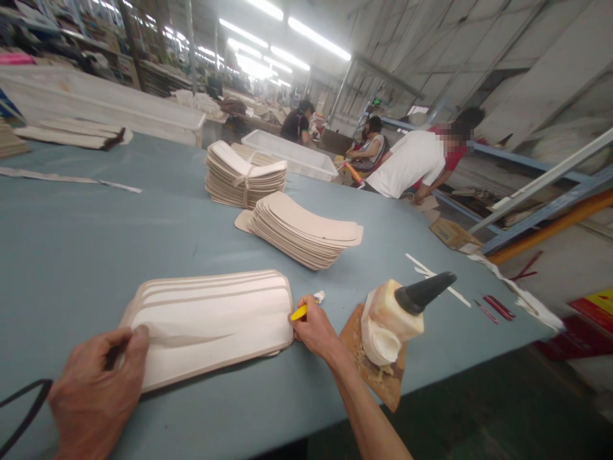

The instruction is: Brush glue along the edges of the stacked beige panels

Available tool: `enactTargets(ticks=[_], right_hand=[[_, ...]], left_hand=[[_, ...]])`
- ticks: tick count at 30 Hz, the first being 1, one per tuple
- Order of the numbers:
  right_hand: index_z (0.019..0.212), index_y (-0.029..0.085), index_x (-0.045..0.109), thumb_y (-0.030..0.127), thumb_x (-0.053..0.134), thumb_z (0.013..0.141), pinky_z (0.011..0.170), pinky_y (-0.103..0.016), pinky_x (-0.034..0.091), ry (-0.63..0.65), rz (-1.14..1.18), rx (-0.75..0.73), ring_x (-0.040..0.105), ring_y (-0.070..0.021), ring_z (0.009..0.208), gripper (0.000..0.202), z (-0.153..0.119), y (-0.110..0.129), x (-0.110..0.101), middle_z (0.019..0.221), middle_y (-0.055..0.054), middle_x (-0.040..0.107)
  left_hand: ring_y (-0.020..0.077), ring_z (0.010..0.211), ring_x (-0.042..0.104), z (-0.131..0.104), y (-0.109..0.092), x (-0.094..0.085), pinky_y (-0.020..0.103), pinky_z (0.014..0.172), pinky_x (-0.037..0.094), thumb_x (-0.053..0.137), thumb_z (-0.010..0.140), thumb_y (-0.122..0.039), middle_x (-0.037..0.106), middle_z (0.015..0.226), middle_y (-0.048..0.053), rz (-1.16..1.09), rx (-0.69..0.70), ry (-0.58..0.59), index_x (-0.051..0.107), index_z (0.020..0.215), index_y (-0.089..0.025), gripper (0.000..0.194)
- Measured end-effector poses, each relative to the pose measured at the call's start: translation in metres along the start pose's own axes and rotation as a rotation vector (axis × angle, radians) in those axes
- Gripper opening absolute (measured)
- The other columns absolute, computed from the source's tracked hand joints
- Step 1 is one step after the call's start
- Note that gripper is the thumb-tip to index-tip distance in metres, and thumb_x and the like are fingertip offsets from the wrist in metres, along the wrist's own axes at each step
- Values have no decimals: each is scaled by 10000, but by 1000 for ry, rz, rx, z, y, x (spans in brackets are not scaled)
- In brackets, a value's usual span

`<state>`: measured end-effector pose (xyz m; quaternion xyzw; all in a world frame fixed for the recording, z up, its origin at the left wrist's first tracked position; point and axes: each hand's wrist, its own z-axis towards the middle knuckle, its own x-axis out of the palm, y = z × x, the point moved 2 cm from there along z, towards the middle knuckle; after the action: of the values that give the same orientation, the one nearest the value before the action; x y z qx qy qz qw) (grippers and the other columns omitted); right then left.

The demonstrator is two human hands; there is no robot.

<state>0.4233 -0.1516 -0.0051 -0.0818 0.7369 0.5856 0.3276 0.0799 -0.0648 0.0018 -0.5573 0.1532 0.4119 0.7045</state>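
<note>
Pinching one end of the fanned, cream, round-cornered panels (211, 313), the left hand (96, 390) faces, along their long axis, the right hand (313, 329), whose grip holds a yellow-handled tool (299, 312)

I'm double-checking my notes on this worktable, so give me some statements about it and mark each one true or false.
1. The right hand holds a yellow-handled brush. True.
2. The left hand is on the cream-colored glue container. False: it is at the left end of the fanned pale panels.
3. The tied stack sits beyond the loose curved stack. True.
4. The black spout points straight down. False: it slants upward to the right.
5. A brown board lies under the cream-colored glue container. True.
</note>
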Motion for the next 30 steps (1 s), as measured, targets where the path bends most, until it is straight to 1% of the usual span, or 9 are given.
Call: enactTargets(ticks=[3,7,9,12,16,18,22,27,30], right_hand=[[955,267,427,226,554,802,554,-248,350,-6,-13,3,525,-151,574,203,-2,2,0,633,96,502],[954,260,443,376,739,754,609,-266,381,-56,-47,35,559,-168,660,375,-5,12,-1,711,67,552],[947,259,444,391,768,730,608,-267,392,-57,-44,50,570,-170,660,412,-4,13,0,713,65,563],[963,267,424,315,656,789,541,-254,395,-15,-6,70,564,-158,556,294,-1,6,2,652,89,547],[968,273,415,201,535,780,503,-239,384,13,13,66,555,-150,496,234,-1,2,2,595,113,510],[960,269,429,251,589,793,541,-246,386,-24,-12,53,571,-155,555,232,-3,6,1,622,98,527],[928,262,444,381,746,742,611,-270,394,-101,-63,46,581,-171,648,375,-5,16,2,686,70,560],[926,266,439,240,612,786,571,-254,402,-73,-46,57,574,-156,585,224,-4,7,2,637,89,525],[950,264,446,292,617,830,534,-248,414,-53,-39,94,583,-152,535,210,-3,5,0,628,89,549]], left_hand=[[256,782,612,0,-3,-3,394,837,516,436,820,-686,679,895,76,-9,12,13,638,881,-236,497],[257,763,604,1,-5,-7,394,805,512,417,830,-689,683,896,77,0,8,18,640,885,-236,508],[263,780,615,0,-6,-7,392,801,511,418,837,-693,685,894,77,10,22,16,646,888,-236,514],[265,812,638,-1,-6,-6,381,802,514,423,848,-693,694,899,75,14,38,2,653,887,-238,511],[265,856,660,-2,-5,-3,372,825,519,429,860,-679,703,901,71,16,51,-19,654,884,-241,494],[262,866,665,-2,-5,-3,369,837,525,439,857,-671,706,905,69,13,53,-25,656,886,-241,483],[267,877,671,-4,-6,-4,378,848,540,455,855,-650,709,920,75,19,40,-18,660,899,-236,464],[279,912,676,-3,-8,-6,399,895,540,478,845,-631,711,931,81,-21,37,-9,650,877,-241,428],[292,906,663,-1,-7,-5,421,892,534,466,821,-643,693,915,86,-13,2,23,635,865,-241,439]])
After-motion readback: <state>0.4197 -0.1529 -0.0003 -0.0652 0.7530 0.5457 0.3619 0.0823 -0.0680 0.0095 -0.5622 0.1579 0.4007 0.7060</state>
